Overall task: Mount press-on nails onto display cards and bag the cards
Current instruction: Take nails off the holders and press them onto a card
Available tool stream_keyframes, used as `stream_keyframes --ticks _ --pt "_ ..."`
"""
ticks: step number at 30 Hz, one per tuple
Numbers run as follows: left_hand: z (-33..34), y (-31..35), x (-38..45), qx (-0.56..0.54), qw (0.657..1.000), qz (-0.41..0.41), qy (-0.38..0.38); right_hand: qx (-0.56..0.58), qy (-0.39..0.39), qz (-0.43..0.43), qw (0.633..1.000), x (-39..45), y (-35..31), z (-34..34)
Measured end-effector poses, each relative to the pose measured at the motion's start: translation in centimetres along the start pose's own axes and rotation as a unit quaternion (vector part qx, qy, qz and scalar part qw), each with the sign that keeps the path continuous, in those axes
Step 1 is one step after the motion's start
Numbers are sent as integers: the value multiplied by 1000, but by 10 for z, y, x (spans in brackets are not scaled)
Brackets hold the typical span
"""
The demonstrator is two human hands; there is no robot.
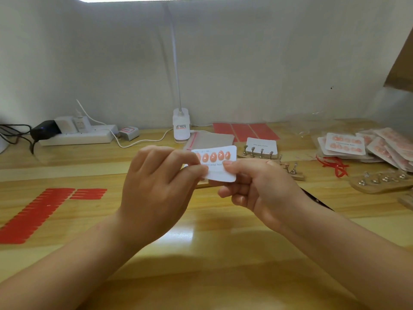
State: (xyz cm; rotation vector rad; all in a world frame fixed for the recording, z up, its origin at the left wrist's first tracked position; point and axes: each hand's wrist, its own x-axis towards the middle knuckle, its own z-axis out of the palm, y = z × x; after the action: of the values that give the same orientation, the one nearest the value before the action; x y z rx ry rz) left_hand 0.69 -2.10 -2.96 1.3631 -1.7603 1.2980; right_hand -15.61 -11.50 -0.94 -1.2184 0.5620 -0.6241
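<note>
- Two hands hold one white card [220, 163] up above the wooden surface [201, 242], near the middle of the view.
- The left hand [156, 186] pinches the card's left edge between curled fingers [196, 168] and thumb.
- The right hand [257, 186] grips the card's lower right part, thumb on the front, fingers curled behind.
- Five orange-pink nails [213, 156] sit in a row along the card's upper half; the lower half is bare below a line of print.
- A stack of blank cards [261, 145] stands behind it, beside small metal stands [257, 152].
- Bagged cards [366, 146] lie piled at the far right.
- Red sticker strips [40, 211] lie on the left.
- A lamp base [181, 126] and a power strip [78, 137] sit by the wall.
</note>
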Motion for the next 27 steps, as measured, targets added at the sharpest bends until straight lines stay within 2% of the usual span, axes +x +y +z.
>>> stream_keyframes --ticks 4,9,11,14,16,19,22,24,27 --pt "4 2 -3 -30 999 -34 -16 10 5 11 1000 3 1 -2" --pt "4 4 -4 -98 983 -126 -90 -20 32 6 999 8 3 -7" --pt "2 3 -2 -144 969 -177 -92 -73 46 7 996 9 6 -10" --pt "2 -2 -3 -184 943 -261 -94 -211 41 19 976 9 13 -11" --pt "6 -6 -6 -171 921 -330 -119 -311 31 27 949 8 19 -9" --pt "18 -12 -15 -124 893 -390 -189 -513 26 -7 858 10 26 -8" --pt "27 -17 -21 -128 863 -424 -244 -608 40 -38 792 14 28 -10" --pt "31 -18 -23 -150 845 -434 -273 -635 47 -43 770 16 28 -12" --pt "36 -19 -25 -180 827 -433 -309 -638 49 -47 767 19 29 -13"
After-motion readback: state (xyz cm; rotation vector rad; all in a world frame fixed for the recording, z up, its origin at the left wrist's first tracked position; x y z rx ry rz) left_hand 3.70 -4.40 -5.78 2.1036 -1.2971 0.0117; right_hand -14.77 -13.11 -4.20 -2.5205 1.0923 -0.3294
